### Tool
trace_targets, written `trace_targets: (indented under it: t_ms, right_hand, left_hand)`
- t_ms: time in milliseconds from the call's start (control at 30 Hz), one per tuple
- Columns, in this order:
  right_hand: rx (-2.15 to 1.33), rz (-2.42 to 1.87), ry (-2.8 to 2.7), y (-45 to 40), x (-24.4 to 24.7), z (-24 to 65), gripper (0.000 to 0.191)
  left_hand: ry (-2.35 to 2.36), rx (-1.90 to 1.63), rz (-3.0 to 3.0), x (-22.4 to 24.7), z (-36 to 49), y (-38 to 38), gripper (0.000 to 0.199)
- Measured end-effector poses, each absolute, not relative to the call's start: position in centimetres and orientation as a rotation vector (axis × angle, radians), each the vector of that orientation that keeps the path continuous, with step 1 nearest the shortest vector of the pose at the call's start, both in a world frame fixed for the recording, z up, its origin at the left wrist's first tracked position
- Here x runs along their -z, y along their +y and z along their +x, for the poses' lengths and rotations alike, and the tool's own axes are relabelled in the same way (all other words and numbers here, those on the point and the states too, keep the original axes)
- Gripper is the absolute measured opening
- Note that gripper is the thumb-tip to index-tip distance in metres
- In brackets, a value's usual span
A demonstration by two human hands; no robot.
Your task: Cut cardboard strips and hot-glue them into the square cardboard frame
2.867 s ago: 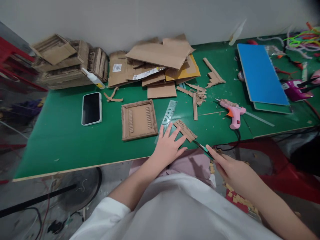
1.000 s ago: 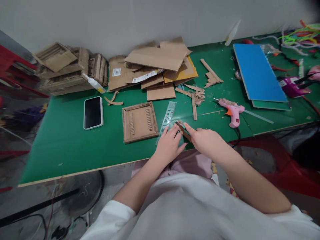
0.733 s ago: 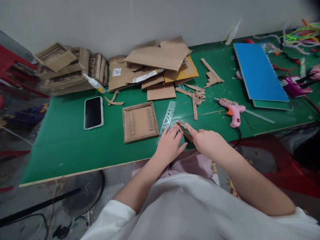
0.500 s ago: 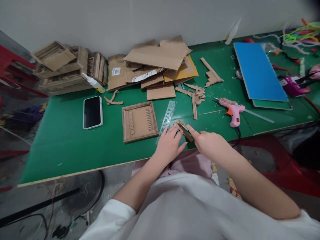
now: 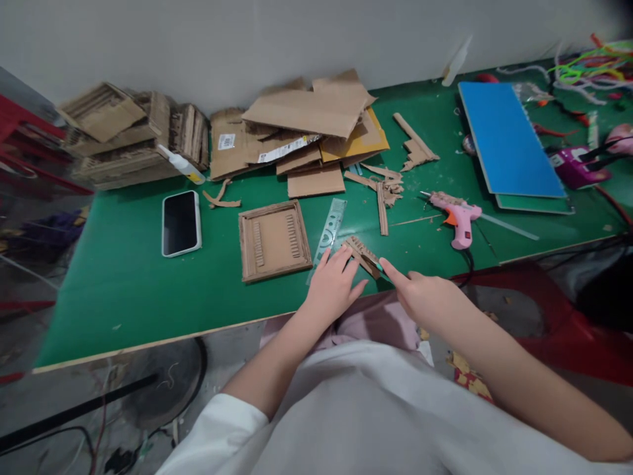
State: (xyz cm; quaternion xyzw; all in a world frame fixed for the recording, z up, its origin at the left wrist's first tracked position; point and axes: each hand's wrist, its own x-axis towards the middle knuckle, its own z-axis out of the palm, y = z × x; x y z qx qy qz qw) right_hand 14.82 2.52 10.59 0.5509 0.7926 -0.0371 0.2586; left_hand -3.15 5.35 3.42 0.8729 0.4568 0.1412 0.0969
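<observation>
A small piece of corrugated cardboard [image 5: 363, 256] lies at the table's front edge. My left hand [image 5: 333, 280] rests with fingers spread, its fingertips pressing on the cardboard's left end. In my right hand [image 5: 420, 293] is a craft knife [image 5: 380, 268] with a green handle, mostly hidden by the fingers; its blade reaches the cardboard's right side. A clear ruler [image 5: 329, 231] lies just beyond my left fingers. Left of it sits a shallow square cardboard tray [image 5: 274, 241] with two ridged strips glued inside.
A pink glue gun [image 5: 462, 221] lies to the right, near blue boards [image 5: 512, 142]. Cardboard sheets [image 5: 309, 109] and stacked cardboard frames [image 5: 133, 132] stand along the wall. A phone [image 5: 181, 223], a glue bottle [image 5: 182, 165] and cardboard scraps [image 5: 388, 188] lie on the green table [image 5: 133, 290].
My right hand has drawn the craft knife to the right and slightly toward me along the cardboard, uncovering more of it. My left hand stays on the cardboard.
</observation>
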Motion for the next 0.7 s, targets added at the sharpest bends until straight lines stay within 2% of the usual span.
trace_targets:
  t_ms: [700]
  right_hand:
    - [0.116, 1.494, 2.071, -1.5, -10.5, 17.7, 0.066]
  left_hand:
    - [1.366, -0.452, 2.613, -3.3, -3.2, 5.4, 0.04]
